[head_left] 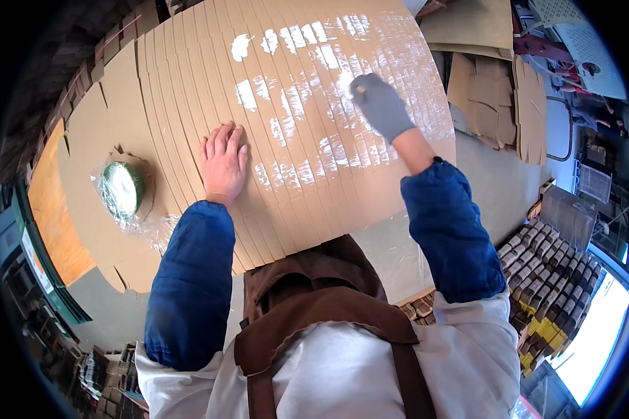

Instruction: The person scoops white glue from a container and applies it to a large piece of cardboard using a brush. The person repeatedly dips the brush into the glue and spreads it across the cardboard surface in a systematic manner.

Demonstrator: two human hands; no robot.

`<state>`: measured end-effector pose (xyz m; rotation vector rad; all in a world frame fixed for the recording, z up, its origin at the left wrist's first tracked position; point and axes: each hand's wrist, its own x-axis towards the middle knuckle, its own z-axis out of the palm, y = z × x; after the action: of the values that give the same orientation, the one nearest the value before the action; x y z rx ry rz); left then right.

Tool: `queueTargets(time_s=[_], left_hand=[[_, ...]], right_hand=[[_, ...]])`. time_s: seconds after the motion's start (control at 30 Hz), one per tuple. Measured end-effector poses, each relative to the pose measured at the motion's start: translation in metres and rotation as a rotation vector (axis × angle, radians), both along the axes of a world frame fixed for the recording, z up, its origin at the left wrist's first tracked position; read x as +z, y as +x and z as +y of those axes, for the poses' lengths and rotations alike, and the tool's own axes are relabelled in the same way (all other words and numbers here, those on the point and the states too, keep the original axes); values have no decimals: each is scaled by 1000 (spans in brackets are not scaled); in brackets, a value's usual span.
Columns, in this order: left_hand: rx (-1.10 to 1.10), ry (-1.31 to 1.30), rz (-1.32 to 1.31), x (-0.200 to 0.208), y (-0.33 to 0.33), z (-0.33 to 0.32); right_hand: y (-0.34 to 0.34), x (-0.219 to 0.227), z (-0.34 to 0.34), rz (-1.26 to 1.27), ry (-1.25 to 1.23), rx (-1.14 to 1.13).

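One round green container (pixel 123 191) sits at nine o'clock on brown cardboard (pixel 265 150); left hand (pixel 223 164) flat, grey-gloved right hand (pixel 384 108) curled, grip unclear.

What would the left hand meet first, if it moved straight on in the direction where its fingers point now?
Probably the nearest white patch on the layered cardboard, just ahead of the left hand; the hand's exact height is hard to judge.

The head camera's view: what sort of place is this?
Probably a cardboard or packaging workshop: overlapping cardboard sheets bear white, paste-like patches, another cardboard pile lies at right, and the person wears a brown apron.
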<state>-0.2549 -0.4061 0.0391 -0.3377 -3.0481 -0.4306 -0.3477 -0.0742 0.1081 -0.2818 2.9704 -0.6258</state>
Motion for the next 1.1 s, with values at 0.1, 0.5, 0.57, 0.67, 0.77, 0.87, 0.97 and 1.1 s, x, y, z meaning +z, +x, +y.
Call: queueTargets(time_s=[0.1,0.5,0.57,0.67,0.77,0.87,0.97,1.1], left_hand=[[4,11,1,-2,-1,3],[19,32,27,1,-3,0],[16,24,25,1,2,-1],[-2,64,39,-4,-3,4],[28,8,15,-5,2,-3],[10,29,40,-3,-1,2],[16,39,36,-5,0,0],[25,16,39,-9,-4,2]], right_hand=[[-26,9,21,42,61,-87],[59,26,-78,-20,-229,28],[73,20,-95,-145,-174,141],[35,-5,-19,-1,-58,-114],[71,29,-53,10,-197,-19],[111,11,-57,-25,-133,49],[87,5,-18,-31,-58,-145],[120,37,-54,-97,-200,-52]])
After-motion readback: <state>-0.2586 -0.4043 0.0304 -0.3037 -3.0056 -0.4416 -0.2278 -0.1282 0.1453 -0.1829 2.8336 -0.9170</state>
